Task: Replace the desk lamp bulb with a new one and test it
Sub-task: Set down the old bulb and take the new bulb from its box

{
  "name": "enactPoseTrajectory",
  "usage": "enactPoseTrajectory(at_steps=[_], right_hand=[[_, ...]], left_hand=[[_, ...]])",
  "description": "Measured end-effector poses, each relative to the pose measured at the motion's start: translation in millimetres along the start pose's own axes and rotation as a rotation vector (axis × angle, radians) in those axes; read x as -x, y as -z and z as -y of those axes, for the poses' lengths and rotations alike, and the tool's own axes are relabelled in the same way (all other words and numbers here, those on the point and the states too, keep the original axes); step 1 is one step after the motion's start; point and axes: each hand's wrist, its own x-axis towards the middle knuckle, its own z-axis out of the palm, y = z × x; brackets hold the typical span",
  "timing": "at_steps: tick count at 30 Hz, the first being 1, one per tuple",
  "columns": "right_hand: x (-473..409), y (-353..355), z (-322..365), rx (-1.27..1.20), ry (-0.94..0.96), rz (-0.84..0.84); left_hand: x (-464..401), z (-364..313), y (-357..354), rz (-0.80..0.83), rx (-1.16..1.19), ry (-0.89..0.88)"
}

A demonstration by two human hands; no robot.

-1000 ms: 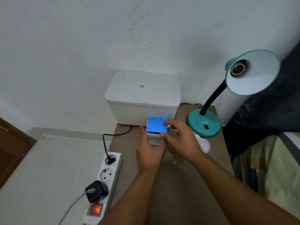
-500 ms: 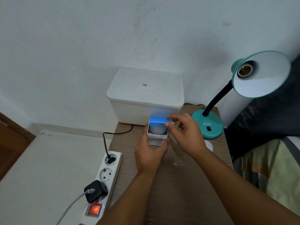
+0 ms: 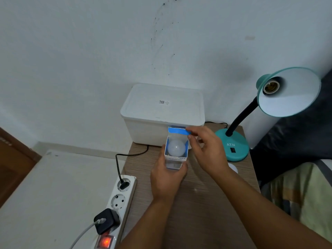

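A small white and blue bulb box [image 3: 175,159] stands upright over the wooden table [image 3: 201,203], gripped from below by my left hand [image 3: 167,178]. Its top is open, and a white bulb [image 3: 176,148] shows inside. My right hand [image 3: 206,150] pinches the blue top flap [image 3: 177,131] and holds it back. The teal desk lamp [image 3: 233,148] stands at the table's back right, its shade [image 3: 291,94] tilted toward me with an empty socket [image 3: 271,86]. Another white bulb [image 3: 233,168] lies on the table by the lamp base, mostly hidden behind my right wrist.
A white lidded container [image 3: 163,112] sits against the wall behind the box. A white power strip [image 3: 118,203] with a lit red switch lies along the table's left edge, holding the lamp's black plug and a black charger. A bed is at the right.
The box's blue top flap was shut a second ago. My right hand has lifted it back, so the bulb inside now shows. The left hand kept holding the box.
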Motion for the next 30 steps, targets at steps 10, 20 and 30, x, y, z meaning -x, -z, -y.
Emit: enactPoseTrajectory(at_steps=[10, 20, 30], right_hand=[[15, 0, -3, 0.083, 0.031, 0.125], [14, -8, -2, 0.307, 0.022, 0.270], [10, -7, 5, 0.481, -0.036, 0.327]], left_hand=[[0, 0, 1, -0.003, 0.016, -0.015], [5, 3, 3, -0.014, 0.033, -0.004], [7, 2, 5, -0.020, 0.004, -0.010]])
